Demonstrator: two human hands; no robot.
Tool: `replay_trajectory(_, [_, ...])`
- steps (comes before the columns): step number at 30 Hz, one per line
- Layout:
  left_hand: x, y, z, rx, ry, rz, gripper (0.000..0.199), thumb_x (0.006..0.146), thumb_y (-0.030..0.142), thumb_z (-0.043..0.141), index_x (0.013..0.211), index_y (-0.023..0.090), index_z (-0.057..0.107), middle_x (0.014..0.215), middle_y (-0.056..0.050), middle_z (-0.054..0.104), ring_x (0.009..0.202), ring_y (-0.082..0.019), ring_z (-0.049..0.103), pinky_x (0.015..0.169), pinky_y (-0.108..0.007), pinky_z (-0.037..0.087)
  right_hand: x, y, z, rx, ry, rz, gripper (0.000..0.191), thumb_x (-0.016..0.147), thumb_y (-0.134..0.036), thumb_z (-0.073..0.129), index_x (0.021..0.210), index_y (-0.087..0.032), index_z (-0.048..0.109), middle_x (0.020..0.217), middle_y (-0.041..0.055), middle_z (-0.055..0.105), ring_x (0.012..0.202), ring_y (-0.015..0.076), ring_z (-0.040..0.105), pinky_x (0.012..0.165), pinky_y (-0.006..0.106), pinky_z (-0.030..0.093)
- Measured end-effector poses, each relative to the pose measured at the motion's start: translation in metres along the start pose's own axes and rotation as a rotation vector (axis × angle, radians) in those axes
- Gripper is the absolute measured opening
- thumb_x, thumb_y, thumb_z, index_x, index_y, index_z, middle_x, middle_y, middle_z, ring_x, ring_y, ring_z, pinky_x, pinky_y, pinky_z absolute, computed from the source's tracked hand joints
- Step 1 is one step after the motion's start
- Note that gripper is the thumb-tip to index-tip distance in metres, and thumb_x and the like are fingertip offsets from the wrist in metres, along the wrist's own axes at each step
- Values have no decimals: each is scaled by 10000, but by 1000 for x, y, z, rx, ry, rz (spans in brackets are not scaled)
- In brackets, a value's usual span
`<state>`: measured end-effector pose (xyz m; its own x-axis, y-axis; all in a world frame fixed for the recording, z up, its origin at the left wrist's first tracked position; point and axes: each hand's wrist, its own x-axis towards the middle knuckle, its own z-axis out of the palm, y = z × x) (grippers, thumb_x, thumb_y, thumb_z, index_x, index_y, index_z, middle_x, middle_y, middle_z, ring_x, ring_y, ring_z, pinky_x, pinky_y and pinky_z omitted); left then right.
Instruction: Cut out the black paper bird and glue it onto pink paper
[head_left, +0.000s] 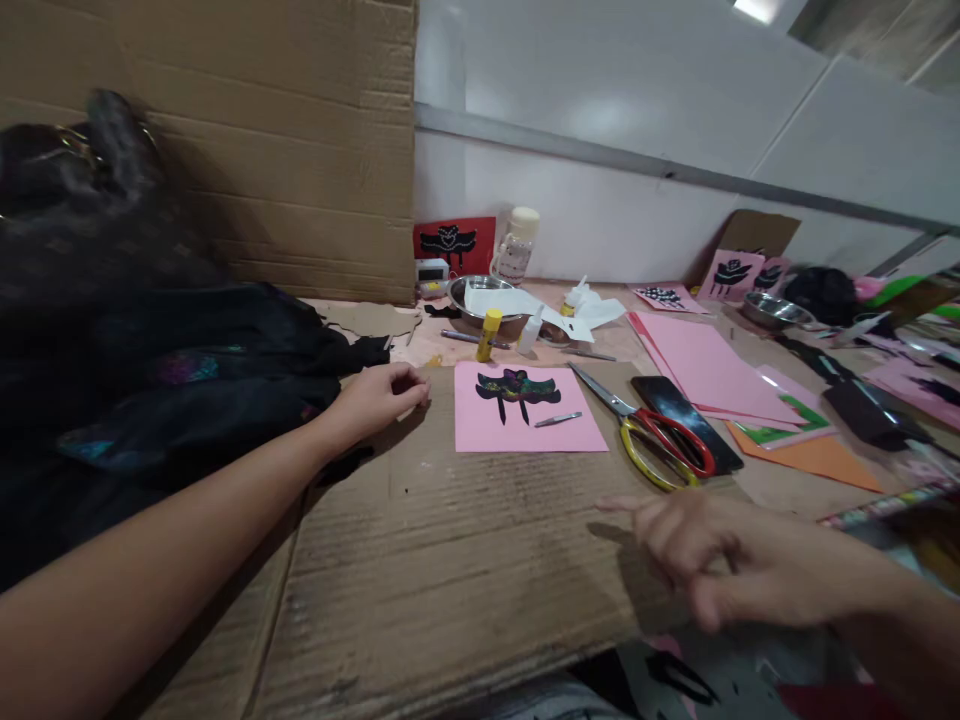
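Observation:
My left hand (381, 405) rests on the brown cardboard sheet (450, 560), fingers loosely bent and thumb apart, with nothing visible in it. It lies between a heap of black cloth (210, 400) and a pink card (480, 432). On the card is a black winged shape with glittery colours (517, 385), with metal tweezers (558, 420) lying beside it. My right hand (705, 555), smeared by motion, is over the cardboard's right part with its index finger stretched out and no object seen in it. Scissors (637, 425) with red and yellow handles lie just beyond it, partly over a dark phone (686, 425).
A glue stick (489, 335), a white squeeze bottle (529, 332) and a metal bowl (480, 290) stand behind the card. Pink sheets (705, 365) and an orange sheet (810, 460) lie to the right. A dark bag (90, 230) and an upright cardboard panel (300, 150) border the left.

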<state>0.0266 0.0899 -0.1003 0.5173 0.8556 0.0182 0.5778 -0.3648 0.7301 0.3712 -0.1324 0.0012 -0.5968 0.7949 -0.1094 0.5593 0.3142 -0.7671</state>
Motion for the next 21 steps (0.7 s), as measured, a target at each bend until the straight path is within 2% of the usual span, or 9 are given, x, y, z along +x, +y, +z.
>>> replay_trajectory(1, [0,0,0,7,1,-2,277,1015,395,659,1140,150,691,1112,-70,721,961,-218,709,859,-423,611,18,1,7,89,-138,-43,726,993,-751,466,512,-210,517,522,-66,426,531,107,510,1041,420,488])
replay_trajectory(4, [0,2,1,31,9,-4,310,1013,387,664,1221,158,672,1200,-88,703,1018,-237,704,882,-442,613,100,3,37,206,-165,-155,669,956,-738,562,545,-223,447,568,-76,357,599,127,497,1066,398,454])
replay_trajectory(9, [-2,7,1,52,12,-13,341,1009,381,669,1274,167,654,1268,-100,682,1072,-255,695,912,-465,608,197,-4,73,411,-421,-50,706,740,-874,669,558,-202,548,564,-57,537,782,160,660,1112,338,426])
replay_trajectory(13, [-4,8,0,38,0,-15,342,1009,380,669,1279,169,653,1278,-102,679,1079,-256,693,916,-467,608,158,6,63,439,-895,-44,781,577,-940,704,613,-160,699,575,7,670,500,142,621,632,291,564])
replay_trajectory(14, [-4,8,0,30,-6,-13,341,1010,379,669,1278,169,653,1275,-102,680,1076,-255,694,914,-466,608,140,10,59,504,-1113,-42,712,655,-869,750,680,-158,730,667,38,727,566,155,668,682,304,583])
replay_trajectory(15, [-3,8,0,20,-13,-12,339,1010,379,669,1275,169,654,1271,-101,681,1071,-253,695,912,-464,608,123,14,55,630,-1041,-30,673,729,-833,738,644,-167,688,652,32,711,593,149,666,778,330,598])
replay_trajectory(17, [-3,7,1,-7,-26,-14,324,1009,382,670,1249,164,663,1239,-94,691,1045,-245,699,896,-452,611,95,20,50,790,-452,-9,682,820,-823,661,566,-195,583,551,-32,568,619,139,625,938,381,570])
replay_trajectory(19, [-3,8,1,-42,-40,-22,290,1010,392,668,1174,153,682,1148,-78,712,975,-222,707,854,-423,615,80,21,48,713,-438,30,676,794,-822,690,586,-187,596,596,-26,581,667,140,627,996,402,542])
replay_trajectory(21, [-5,12,3,-85,-68,-29,271,1009,408,645,1061,147,697,1001,-55,740,880,-205,716,781,-365,608,76,18,43,593,-528,105,694,737,-863,698,647,-177,647,644,-1,638,646,146,634,843,373,588])
